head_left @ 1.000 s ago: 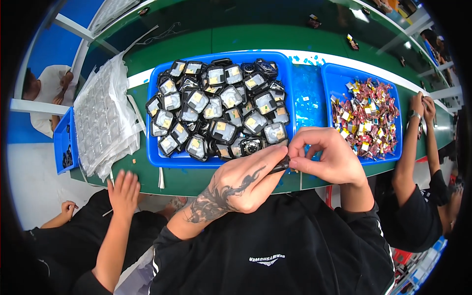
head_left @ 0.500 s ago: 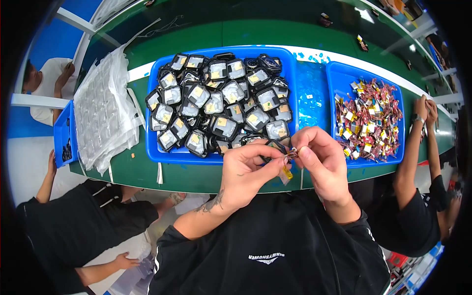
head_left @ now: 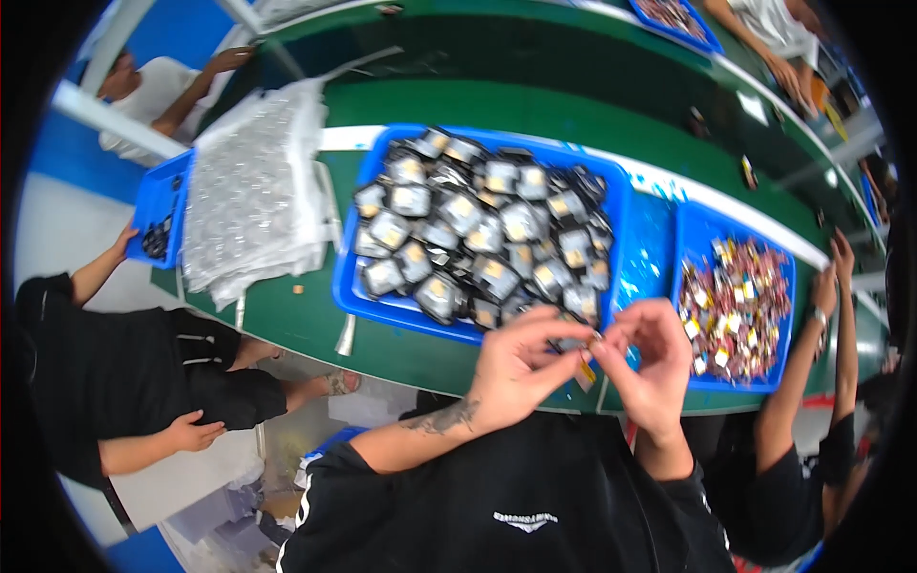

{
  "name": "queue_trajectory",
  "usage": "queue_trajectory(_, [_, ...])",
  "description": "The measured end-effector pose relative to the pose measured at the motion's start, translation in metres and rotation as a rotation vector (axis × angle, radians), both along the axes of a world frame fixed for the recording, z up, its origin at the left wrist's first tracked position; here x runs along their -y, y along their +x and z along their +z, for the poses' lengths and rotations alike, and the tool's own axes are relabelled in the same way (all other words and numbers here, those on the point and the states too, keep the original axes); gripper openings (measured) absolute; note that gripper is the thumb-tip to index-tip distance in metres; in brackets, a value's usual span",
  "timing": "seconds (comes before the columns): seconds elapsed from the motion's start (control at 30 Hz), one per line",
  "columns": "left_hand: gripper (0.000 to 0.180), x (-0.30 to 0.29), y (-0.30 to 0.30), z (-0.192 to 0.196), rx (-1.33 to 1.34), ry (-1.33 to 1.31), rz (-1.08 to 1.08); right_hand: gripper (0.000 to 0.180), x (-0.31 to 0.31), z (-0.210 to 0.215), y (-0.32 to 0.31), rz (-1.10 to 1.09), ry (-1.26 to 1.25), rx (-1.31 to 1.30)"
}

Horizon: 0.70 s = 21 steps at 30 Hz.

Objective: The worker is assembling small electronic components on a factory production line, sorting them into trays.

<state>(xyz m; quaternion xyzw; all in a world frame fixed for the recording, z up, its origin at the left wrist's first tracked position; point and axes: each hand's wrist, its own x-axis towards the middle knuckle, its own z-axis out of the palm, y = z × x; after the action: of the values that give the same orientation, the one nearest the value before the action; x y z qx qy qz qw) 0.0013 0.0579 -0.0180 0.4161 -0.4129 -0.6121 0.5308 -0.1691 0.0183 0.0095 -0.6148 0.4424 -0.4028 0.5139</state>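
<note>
Fingers point(head_left: 573, 336) of both hands meet on 1 small part point(head_left: 584, 368), orange and dark, pinched between them just in front of the big blue tray point(head_left: 349, 277). Left hand point(head_left: 521, 368) curls closed on the part from its left; right hand point(head_left: 650, 368) closes on it from its right, thumb and forefinger tips touching it. Part details too small to tell.

Big blue tray sits on the green bench point(head_left: 315, 329), directly beyond the hands, filled with dark packets with pale square faces point(head_left: 478, 229). Right of this tray, touching it: a smaller blue tray point(head_left: 785, 277) holding small mixed-colour pieces point(head_left: 731, 306). Left of the big tray: a stack of clear plastic bags point(head_left: 253, 191), then 1 small blue bin point(head_left: 153, 196) at the bench edge.

Other people's arms show at the far left and far right of the big tray.
</note>
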Motion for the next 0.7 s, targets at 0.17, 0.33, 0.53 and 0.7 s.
queue_trajectory(0.17, [0.025,-0.005,0.006,0.001,-0.022,-0.019,-0.061,0.029,0.000,0.009,0.003,0.029,0.065,0.084])
queue_trajectory(0.33, [0.028,-0.015,0.017,-0.008,0.250,-0.186,-0.023,0.022,0.002,0.010,0.014,0.092,0.070,0.089])
queue_trajectory(0.53, [0.019,-0.031,0.028,-0.007,-0.128,-0.004,0.118,0.023,0.020,0.027,0.022,0.162,-0.088,-0.028])
queue_trajectory(0.7, [0.020,-0.042,0.041,0.004,-0.382,0.003,0.151,0.010,0.056,0.115,0.049,0.298,-0.619,-0.230])
